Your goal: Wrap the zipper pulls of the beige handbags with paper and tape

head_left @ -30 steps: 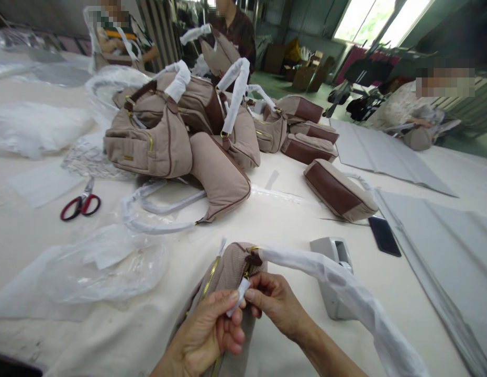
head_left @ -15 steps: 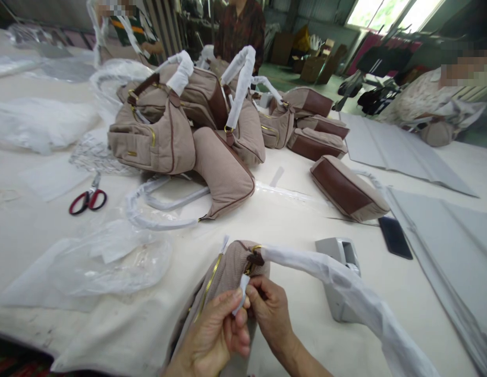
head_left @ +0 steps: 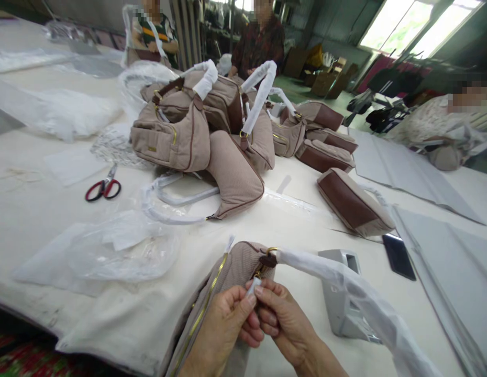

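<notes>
A taupe corduroy handbag (head_left: pixel 243 259) with gold zippers lies in front of me at the table's near side. My left hand (head_left: pixel 228 322) and my right hand (head_left: pixel 285 314) meet over it, both closed. Between their fingertips they pinch a small white wrapping strip (head_left: pixel 254 286) around the pull at the end of a zipper; the pull itself is covered. From a gold ring on the bag, a handle wrapped in white tissue (head_left: pixel 338 275) runs to the lower right. A second zipper pull (head_left: pixel 230 243), also wrapped in white, sticks up at the bag's far end.
Beyond my hands is a heap of similar handbags (head_left: pixel 235 173). Red-and-black scissors (head_left: pixel 104 188) and clear plastic bags (head_left: pixel 125 251) lie left. To the right are a grey dispenser-like device (head_left: pixel 340 309), a phone (head_left: pixel 399 256) and grey sheets (head_left: pixel 451 262). Several people stand around the table.
My view has shifted, so the scene sits further right. My right fingers have come up onto the white strip, and both hands now pinch it closer together.
</notes>
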A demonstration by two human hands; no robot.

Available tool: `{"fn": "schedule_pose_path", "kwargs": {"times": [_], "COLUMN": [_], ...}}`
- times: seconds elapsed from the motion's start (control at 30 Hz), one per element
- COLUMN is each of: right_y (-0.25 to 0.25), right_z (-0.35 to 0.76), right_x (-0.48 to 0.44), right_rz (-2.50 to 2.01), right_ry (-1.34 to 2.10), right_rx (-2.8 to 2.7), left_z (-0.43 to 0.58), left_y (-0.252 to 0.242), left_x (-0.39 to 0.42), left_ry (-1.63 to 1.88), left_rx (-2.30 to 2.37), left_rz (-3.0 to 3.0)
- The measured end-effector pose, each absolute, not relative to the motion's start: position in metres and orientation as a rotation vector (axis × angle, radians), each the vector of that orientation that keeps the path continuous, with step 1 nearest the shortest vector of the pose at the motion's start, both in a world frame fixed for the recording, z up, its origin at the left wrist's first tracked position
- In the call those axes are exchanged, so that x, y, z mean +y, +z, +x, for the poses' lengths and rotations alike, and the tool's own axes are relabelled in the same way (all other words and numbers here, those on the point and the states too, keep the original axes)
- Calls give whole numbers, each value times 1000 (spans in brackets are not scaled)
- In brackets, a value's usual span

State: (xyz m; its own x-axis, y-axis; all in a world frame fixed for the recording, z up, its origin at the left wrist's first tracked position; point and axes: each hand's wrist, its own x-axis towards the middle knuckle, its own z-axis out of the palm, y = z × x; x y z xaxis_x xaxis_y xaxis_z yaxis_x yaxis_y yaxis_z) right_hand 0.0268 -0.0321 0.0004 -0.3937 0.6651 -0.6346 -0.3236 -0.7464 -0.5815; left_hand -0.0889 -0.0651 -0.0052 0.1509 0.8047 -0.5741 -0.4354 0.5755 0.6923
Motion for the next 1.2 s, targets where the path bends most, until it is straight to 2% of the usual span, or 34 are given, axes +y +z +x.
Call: {"fn": "schedule_pose_path", "kwargs": {"times": [0.3,0.47,0.67,0.8,1.03,1.2], "right_y": [2,-1,3,-4,-39,-81], "right_z": [26,27,38,51,65,85], "right_x": [-26,-23,-25,-36,-82,-121], "right_rz": [-1077,-1077,-1249,-1387,-1528,-1722], "right_ry": [2262,2284,1938,1677,1736,1531], "right_rx": [-491,-552,-1027,-904,-1129,-1147], "left_z": [-94,-94,-94,-96,-89,-142], "left_y": [-15,-16,-5,-5,-5,0], "left_x": [-62,-62,-61,-53,-43,-63], "left_ry": [870,843,896,954,1017,1107], "left_rx": [680,628,733,868,1225,1495], "left_rz": [-1,-100,150,166,606,887]}}
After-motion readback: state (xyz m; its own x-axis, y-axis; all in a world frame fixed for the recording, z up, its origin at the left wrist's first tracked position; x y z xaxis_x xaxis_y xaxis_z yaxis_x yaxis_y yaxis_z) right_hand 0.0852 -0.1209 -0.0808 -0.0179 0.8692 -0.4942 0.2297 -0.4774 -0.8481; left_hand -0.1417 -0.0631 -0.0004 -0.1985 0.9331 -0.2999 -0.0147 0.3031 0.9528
